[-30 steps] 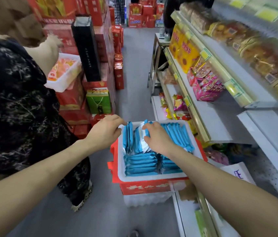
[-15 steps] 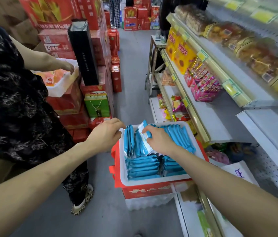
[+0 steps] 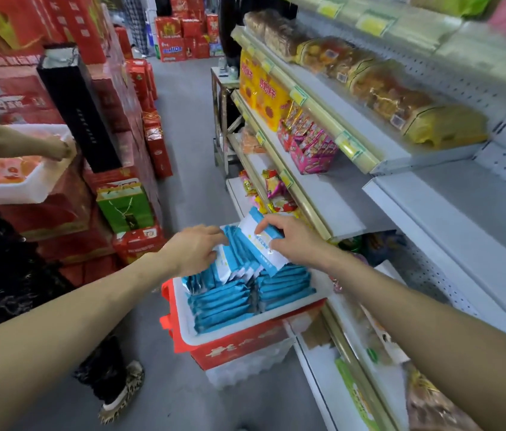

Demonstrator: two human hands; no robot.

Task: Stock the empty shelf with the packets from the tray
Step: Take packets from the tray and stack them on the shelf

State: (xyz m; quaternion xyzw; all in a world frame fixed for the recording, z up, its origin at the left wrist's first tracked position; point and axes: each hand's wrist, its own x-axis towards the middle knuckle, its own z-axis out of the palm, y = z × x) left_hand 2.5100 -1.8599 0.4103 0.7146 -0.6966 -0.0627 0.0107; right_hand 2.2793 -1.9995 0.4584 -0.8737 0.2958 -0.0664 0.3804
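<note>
Our right hand [image 3: 295,241] pinches a small bundle of blue-and-white packets [image 3: 261,244], raised just above the white tray [image 3: 188,334]. Our left hand [image 3: 194,250] curls its fingers round the upright packets [image 3: 233,264] at the tray's far left. More lie stacked flat in the tray, which sits on a red box [image 3: 239,349] beside the bare grey shelf [image 3: 335,197].

White tray [image 3: 183,321] atop red box [image 3: 239,346], blue packets [image 3: 223,306] inside, seemingly two stacks
</note>
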